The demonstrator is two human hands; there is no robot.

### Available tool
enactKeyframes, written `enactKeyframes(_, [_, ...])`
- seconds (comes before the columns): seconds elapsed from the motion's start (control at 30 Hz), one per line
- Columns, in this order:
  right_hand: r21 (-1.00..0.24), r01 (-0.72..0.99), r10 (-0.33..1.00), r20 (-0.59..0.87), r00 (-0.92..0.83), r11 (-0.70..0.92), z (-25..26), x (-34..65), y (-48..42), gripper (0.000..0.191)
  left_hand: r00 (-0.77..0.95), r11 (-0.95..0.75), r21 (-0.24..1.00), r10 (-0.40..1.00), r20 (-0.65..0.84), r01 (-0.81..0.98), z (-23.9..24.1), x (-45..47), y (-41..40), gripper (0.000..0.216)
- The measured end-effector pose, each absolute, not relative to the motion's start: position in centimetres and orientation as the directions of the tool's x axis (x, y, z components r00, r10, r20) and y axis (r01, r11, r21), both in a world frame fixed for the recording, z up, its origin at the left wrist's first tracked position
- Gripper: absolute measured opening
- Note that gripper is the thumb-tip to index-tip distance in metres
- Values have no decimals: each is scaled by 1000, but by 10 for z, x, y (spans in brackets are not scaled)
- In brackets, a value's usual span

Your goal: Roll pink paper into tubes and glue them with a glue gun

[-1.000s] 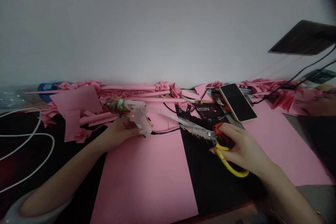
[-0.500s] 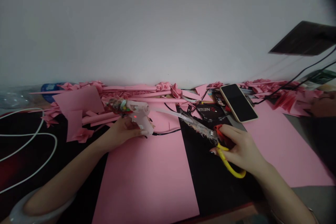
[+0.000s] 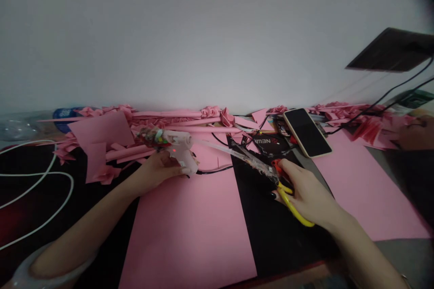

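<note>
My left hand point(image 3: 156, 170) is closed round the grip of a white glue gun point(image 3: 176, 146), whose red light is on and whose tip points left over rolled pink paper. My right hand point(image 3: 307, 191) grips scissors point(image 3: 271, 172) with red and yellow handles; the glue-smeared blades lie low and point left toward the gun. Both hands hover above a large pink paper sheet point(image 3: 190, 230) on a black mat point(image 3: 274, 230).
Pink paper rolls and folded paper roses point(image 3: 210, 112) line the wall. A phone point(image 3: 307, 132) lies face up at back right, beside black cables point(image 3: 379, 99). White cables point(image 3: 37, 189) loop at left. Another pink sheet point(image 3: 366, 189) lies right. Another person's hand point(image 3: 415, 137) is at far right.
My right hand has slid the scissors slightly left and nearer the glue gun. My left hand and the gun have hardly moved.
</note>
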State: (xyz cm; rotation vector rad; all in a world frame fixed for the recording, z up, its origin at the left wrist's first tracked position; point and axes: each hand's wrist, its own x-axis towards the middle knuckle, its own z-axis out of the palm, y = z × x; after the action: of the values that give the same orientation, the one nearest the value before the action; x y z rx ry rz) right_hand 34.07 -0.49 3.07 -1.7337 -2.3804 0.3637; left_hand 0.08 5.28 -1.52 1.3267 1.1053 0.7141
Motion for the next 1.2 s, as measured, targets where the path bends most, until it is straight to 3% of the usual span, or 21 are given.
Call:
enactKeyframes(0.3, [-273,935,973,18,-231,227,28,345,-6,31,387,179,963,889,-245,199,-19,1,52,32])
enactKeyframes(0.63, [-184,950,953,-125,-276,251,49,347,-10,23,387,161,958,889,-245,238,-13,2,50,32])
enactKeyframes(1.2, [-260,921,932,-141,-333,290,43,332,-13,26,384,170,965,892,-237,200,-14,3,50,27])
